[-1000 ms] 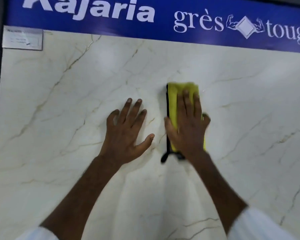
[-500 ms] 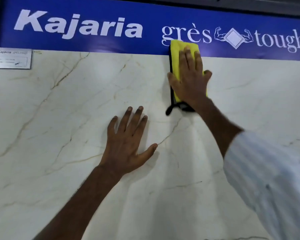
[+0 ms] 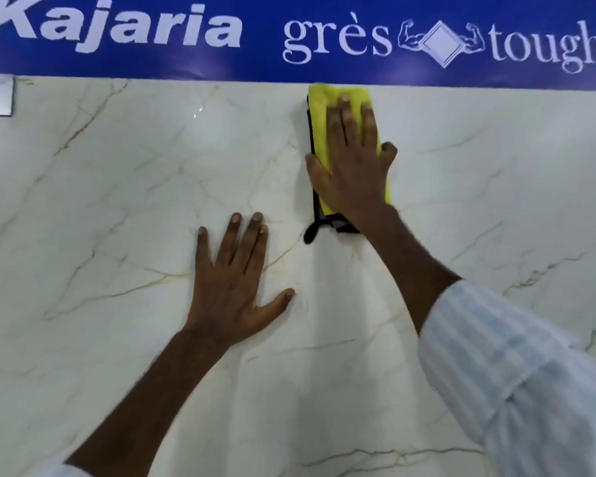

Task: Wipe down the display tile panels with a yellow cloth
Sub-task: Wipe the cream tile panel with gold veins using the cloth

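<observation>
Sliding off the banner (image 3: 255, 63), the yellow cloth (image 3: 319, 108) is now sitting just below it. Nearest, left hand (image 3: 234, 290) is bracing on the tile (image 3: 117, 201), fingers (image 3: 252, 242) spread; farther, right hand (image 3: 351, 170) is pressing the cloth with straight fingers (image 3: 344, 125), ungripped, risking slippage.

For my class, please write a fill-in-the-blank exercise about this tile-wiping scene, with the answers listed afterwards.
1. The right hand presses a ____ cloth flat against the tile panel.
2. The left hand lies on the panel, lower than the ____ hand.
3. The cloth's top edge sits just below the ____ banner.
4. The banner's leftmost word reads ____.

Missing words: yellow; right; blue; Kajaria.
</observation>
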`<action>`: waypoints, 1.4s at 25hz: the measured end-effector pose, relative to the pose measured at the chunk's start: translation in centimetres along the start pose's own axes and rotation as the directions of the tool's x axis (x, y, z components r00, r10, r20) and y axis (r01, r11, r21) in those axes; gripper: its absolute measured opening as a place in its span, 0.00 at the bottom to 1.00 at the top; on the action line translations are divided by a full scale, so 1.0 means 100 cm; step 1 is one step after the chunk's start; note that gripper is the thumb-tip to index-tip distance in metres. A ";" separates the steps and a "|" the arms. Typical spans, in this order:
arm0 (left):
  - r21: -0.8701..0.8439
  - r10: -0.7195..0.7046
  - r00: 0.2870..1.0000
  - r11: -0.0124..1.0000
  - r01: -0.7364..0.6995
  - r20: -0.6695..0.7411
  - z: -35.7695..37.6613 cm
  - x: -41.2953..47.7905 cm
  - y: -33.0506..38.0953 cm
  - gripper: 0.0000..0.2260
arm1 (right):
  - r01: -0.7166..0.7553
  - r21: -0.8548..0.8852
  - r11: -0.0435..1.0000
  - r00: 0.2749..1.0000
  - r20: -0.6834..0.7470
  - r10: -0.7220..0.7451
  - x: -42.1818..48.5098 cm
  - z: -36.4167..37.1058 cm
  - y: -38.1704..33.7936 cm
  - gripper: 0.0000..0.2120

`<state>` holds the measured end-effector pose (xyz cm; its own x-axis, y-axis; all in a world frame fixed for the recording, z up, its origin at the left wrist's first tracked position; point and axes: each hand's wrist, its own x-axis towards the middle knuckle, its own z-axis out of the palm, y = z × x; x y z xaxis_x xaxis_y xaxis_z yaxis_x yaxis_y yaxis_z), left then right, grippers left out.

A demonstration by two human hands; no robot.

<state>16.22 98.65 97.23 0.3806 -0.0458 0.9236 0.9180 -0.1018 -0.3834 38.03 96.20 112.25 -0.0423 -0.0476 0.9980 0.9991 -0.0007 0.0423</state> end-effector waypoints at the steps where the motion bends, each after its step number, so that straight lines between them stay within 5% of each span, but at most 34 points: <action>1: -0.002 0.002 1.000 1.000 -0.001 0.006 0.001 -0.002 0.000 0.42 | 0.014 0.000 1.000 1.000 -0.022 -0.014 -0.009 0.002 0.002 0.34; 9: -0.056 0.003 0.996 0.998 0.003 0.092 -0.012 -0.016 0.010 0.37 | -0.007 0.067 0.998 0.999 0.040 0.005 -0.291 -0.028 -0.008 0.36; 13: -0.246 0.134 0.988 0.963 -0.110 0.082 -0.029 -0.095 0.058 0.32 | 0.014 0.018 1.000 0.997 0.081 -0.015 -0.247 -0.029 -0.001 0.35; 16: -0.196 0.208 0.968 0.964 -0.178 0.142 -0.019 -0.149 0.072 0.35 | -0.031 0.024 0.999 0.999 0.040 0.030 -0.223 -0.024 0.006 0.35; 22: -0.194 0.220 0.970 0.961 -0.198 0.100 -0.007 -0.156 0.069 0.35 | -0.039 0.035 0.999 0.991 0.133 0.034 -0.371 -0.037 -0.015 0.35; 28: -0.237 0.196 0.969 0.959 -0.157 0.150 -0.016 -0.153 0.073 0.33 | -0.070 0.019 0.997 0.994 0.086 0.068 -0.280 -0.029 -0.018 0.35; 32: -0.360 0.206 0.960 0.924 -0.127 0.191 -0.034 -0.211 0.093 0.27 | -0.096 0.033 0.995 0.987 0.135 0.090 -0.381 -0.033 -0.027 0.36; 35: -0.353 0.217 0.950 0.927 -0.128 0.225 -0.031 -0.251 0.100 0.33 | -0.068 0.044 0.997 0.967 0.249 0.055 -0.493 -0.048 -0.039 0.36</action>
<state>15.50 95.74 70.23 0.5858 0.1575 0.7950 0.7626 -0.4392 -0.4749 36.21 93.76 62.65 0.0139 0.2027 0.9791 0.9987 0.0460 -0.0237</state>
